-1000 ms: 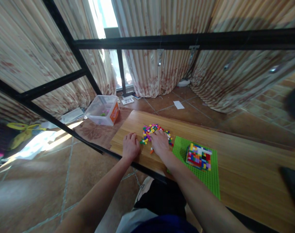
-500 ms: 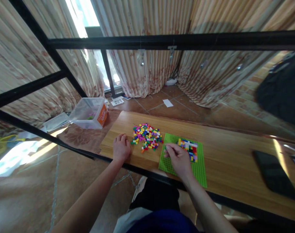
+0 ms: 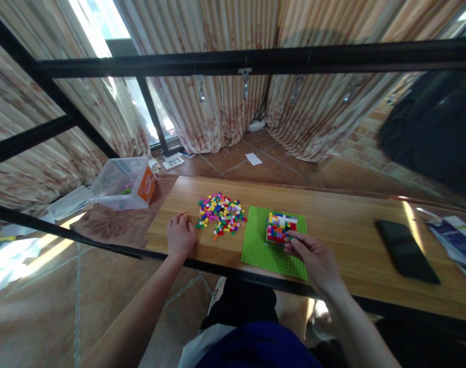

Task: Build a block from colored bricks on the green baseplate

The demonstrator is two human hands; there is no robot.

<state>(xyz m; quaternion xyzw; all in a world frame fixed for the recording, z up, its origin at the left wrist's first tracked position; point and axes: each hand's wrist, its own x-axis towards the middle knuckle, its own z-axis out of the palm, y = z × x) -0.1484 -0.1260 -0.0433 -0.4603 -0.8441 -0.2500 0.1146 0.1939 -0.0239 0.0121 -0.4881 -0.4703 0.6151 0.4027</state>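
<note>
My left hand (image 3: 180, 235) rests on the wooden table (image 3: 344, 225), fingers curled under, just left of a pile of small coloured bricks (image 3: 219, 215). On the table lies a green baseplate (image 3: 260, 247) with a block of many-coloured bricks (image 3: 280, 226) built on it. Over the baseplate's near right part, my right hand (image 3: 311, 255) has its fingers pinched together, fingertips touching the block's near edge. What the pinch holds is too small to make out.
A black phone (image 3: 405, 251) lies on the table to the right, with papers (image 3: 456, 232) beyond it. A clear plastic box (image 3: 122, 177) sits on the floor at the left. Black frame bars (image 3: 256, 60) cross overhead. Curtains hang behind.
My right hand left the loose brick pile and moved right across the baseplate to the built block. The left hand stayed put. The view swung right, showing the phone and papers.
</note>
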